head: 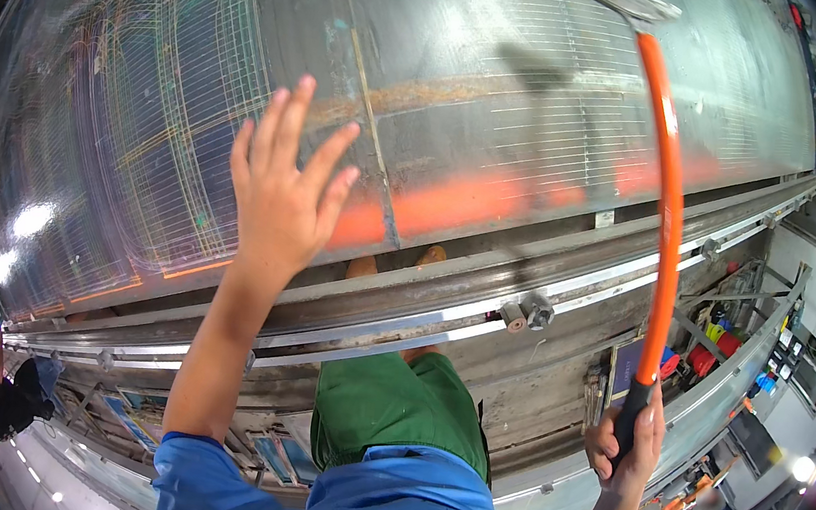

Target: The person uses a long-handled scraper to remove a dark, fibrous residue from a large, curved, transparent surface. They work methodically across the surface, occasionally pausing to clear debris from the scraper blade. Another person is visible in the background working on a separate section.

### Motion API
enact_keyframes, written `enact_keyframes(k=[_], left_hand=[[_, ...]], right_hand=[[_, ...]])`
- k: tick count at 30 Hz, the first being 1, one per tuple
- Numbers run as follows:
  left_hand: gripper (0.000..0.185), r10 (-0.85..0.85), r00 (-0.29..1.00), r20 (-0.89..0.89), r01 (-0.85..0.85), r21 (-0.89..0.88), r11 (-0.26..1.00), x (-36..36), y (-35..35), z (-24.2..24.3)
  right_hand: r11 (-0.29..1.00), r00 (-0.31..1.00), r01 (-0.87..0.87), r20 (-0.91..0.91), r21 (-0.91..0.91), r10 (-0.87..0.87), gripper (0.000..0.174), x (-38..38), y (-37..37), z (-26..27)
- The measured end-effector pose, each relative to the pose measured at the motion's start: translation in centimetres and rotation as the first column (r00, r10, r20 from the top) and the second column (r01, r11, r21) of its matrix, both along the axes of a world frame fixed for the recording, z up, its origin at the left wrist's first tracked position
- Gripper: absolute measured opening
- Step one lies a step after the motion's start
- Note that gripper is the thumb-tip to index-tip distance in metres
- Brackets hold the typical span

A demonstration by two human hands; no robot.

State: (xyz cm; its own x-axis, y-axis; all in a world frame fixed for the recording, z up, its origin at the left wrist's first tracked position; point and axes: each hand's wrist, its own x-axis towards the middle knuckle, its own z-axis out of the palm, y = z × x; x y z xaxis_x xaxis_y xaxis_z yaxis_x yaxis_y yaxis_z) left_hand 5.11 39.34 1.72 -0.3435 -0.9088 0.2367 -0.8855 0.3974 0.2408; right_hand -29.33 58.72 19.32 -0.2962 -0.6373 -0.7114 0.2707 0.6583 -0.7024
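Note:
My right hand point(628, 439) is closed round the black grip of a long orange-handled tool point(659, 208), with a flat metal head at its far end, near the top of the view. That head is blurred, so its exact kind and whether it touches the surface cannot be told. My left hand point(289, 173) holds nothing, its fingers spread over the long printing table point(436, 137). The table top is shiny, with coloured printed lines on the left and orange smears along the near edge.
A metal rail point(399, 330) with clamp-like fittings point(539, 311) runs along the table's near side. Behind me stands another long table point(700, 409). A person in dark clothes point(7, 398) is at the far left. Framed screens point(279, 456) lie low behind me.

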Motion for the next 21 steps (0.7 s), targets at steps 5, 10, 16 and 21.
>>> enact_keyframes(k=[5, 10, 16, 21], left_hand=[[0.044, -0.043, 0.993, 0.111, 0.026, 0.147, 0.989, -0.7, 1.8, -2.1], [0.047, -0.095, 0.966, 0.24, 0.047, 0.197, 0.979, -1.4, 2.0, -1.5], [0.045, -0.161, 0.945, 0.285, 0.104, 0.205, 0.973, -1.2, 2.1, -0.7], [0.043, -0.227, 0.935, 0.273, 0.163, 0.238, 0.958, -1.3, 3.6, -0.2]], right_hand=[[0.996, 0.997, 0.076, -0.003, -0.053, -0.077, 0.073, -1.2, 3.2, -0.1], [0.998, 0.998, 0.06, 0.037, -0.014, -0.059, 0.074, -0.7, 3.9, -0.5], [0.996, 0.993, 0.086, 0.085, -0.019, -0.085, 0.076, 0.2, 4.6, -0.2], [0.997, 0.989, 0.081, 0.12, 0.003, -0.081, 0.075, 0.3, 6.0, 0.0]])
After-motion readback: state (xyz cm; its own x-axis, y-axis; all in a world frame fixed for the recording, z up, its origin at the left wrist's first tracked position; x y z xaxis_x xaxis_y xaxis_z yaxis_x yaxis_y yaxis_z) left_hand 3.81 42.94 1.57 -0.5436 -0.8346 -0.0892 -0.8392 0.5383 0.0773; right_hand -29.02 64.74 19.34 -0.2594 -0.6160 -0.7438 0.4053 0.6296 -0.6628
